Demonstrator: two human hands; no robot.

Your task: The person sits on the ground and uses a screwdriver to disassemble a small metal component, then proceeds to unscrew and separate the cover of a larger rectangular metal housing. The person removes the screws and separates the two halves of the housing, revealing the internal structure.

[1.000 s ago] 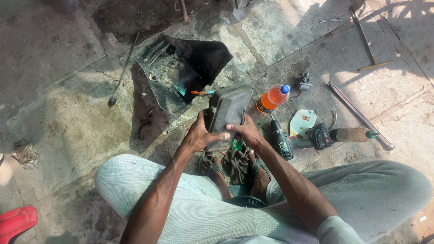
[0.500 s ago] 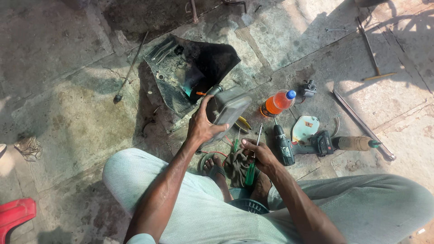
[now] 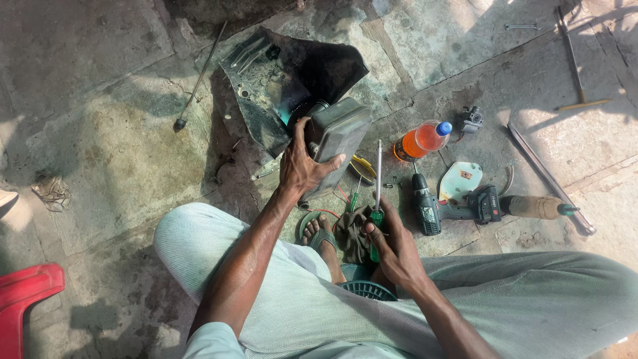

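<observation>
The person sits on the stone floor [image 3: 100, 133] w/ knees apart. The left hand [image 3: 300, 163] is wrapped tight round a dark boxy part [image 3: 339, 136], thumb on its right face, fingers curled behind it. The part is held up off the floor, tilted, just in front of the sandaled foot [image 3: 323, 240].

The right hand [image 3: 393, 249] is closed on a green-handled screwdriver [image 3: 377, 199]. Its metal shaft points up & away, toward the far side. The tip is in the air, just right of the boxy part, not touching it.

A 2nd small green screwdriver [image 3: 354, 197] lies on the floor between the hands, near some red wire. A dirty rag [image 3: 352, 233] sits by the foot, touching the right hand.

Right of the hands: a cordless drill [image 3: 452, 209] lies flat. A wood-handled tool [image 3: 538, 207] lies next to it, further right. An orange drink bottle w/ a blue cap [image 3: 422, 139] lies on its side, far from the drill. A small pale cover plate [image 3: 460, 181] is between bottle & drill.

Far left of the boxy part is a black plastic panel [image 3: 292, 80]. A long thin rod [image 3: 199, 80] lies left of that. A red plastic thing [image 3: 23, 299] pokes in at the near left edge.
</observation>
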